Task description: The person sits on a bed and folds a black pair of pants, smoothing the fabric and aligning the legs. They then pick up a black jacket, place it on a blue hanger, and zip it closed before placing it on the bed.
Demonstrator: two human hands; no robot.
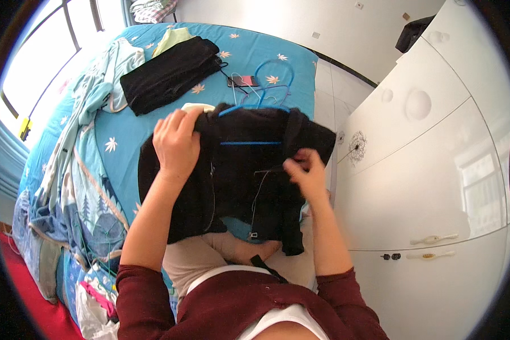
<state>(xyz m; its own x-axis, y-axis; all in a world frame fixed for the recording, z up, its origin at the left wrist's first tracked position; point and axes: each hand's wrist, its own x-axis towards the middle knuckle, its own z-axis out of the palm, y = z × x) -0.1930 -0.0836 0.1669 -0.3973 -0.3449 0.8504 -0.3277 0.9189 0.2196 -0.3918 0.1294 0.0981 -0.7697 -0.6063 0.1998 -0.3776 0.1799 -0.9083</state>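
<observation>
A black zip-up jacket (242,182) lies with its front parted at the bed's near edge, over my lap. Inside it is a blue hanger (250,143); its lower bar crosses the jacket, and its top stands out at the collar. My left hand (176,142) grips the jacket's left shoulder, its fingertips partly hidden. Over the right front panel is my right hand (306,170), blurred, with fingers bent; whether it holds any cloth is not clear. A bit of cream cloth (198,107) shows beside my left fingers.
Folded black clothing (170,74), a pale green garment (176,37), a phone-like object (243,80) and further hangers (282,95) lie on the blue bed sheet (246,44). A patterned blanket (89,187) is heaped at left. White cabinet doors (412,187) stand close at right.
</observation>
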